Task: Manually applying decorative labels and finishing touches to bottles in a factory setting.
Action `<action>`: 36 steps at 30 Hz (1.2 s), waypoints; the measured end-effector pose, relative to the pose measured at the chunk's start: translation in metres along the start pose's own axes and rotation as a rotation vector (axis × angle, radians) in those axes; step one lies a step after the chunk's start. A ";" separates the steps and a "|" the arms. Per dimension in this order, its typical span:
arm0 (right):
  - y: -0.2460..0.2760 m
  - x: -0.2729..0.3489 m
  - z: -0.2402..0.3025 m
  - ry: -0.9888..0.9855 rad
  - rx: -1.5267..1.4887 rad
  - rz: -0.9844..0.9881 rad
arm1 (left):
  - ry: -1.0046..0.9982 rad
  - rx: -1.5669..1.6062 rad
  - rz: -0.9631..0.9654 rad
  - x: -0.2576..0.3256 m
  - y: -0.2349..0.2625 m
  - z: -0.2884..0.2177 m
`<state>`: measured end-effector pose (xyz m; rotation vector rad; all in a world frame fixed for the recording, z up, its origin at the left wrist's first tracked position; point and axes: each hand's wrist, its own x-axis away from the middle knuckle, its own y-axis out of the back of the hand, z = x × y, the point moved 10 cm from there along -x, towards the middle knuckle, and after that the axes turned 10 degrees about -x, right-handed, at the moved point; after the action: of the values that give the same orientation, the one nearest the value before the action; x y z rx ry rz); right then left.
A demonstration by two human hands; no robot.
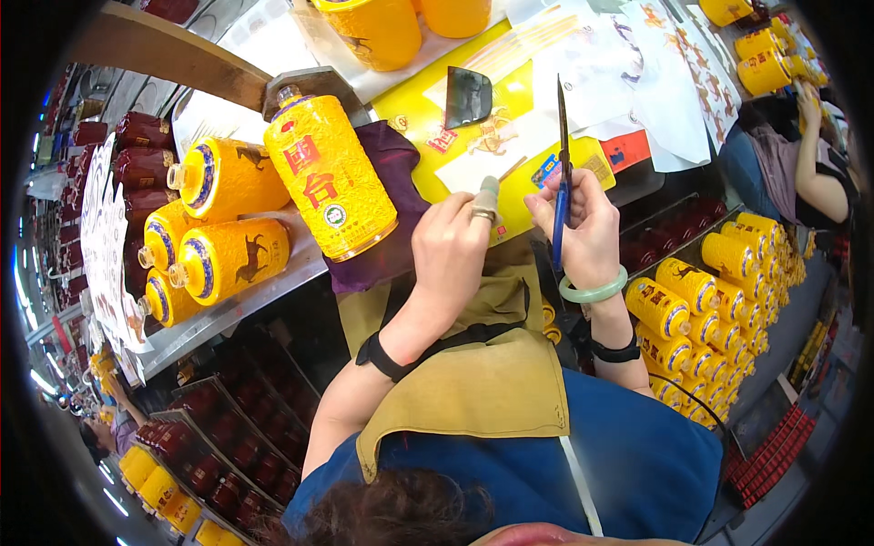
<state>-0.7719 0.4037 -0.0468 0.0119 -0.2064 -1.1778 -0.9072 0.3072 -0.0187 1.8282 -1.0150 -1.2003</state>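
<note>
My left hand (451, 250), with a pale finger cot on one finger, is curled down at the near edge of the yellow board (514, 214). Its fingertips meet a white paper slip (464, 171); whether they pinch anything is hidden. My right hand (587, 227), above a jade-coloured bangle, is closed round a slim pointed tool with a blue handle (561, 214) and a dark tip; it stands nearly upright in view. Left of my hands, a yellow embossed bottle (332, 182) lies on a purple cloth (387, 150), its neck against a dark block (314, 86).
A dark glossy piece (468, 96) and horse-figure decal sheets (692, 68) lie on the bench. Several yellow bottles (237, 259) lie at the left, with more stacked (692, 282) at the right. Yellow containers (378, 32) stand at the back. Another person (810, 173) works at far right.
</note>
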 end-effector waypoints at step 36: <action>-0.014 0.011 -0.033 -0.230 -0.394 -0.021 | -0.038 -0.075 -0.011 0.002 -0.001 0.006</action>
<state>-0.7750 0.3853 -0.0796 -0.4695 -0.1735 -1.2235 -0.9124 0.3047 -0.0227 1.7611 -0.9685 -1.2675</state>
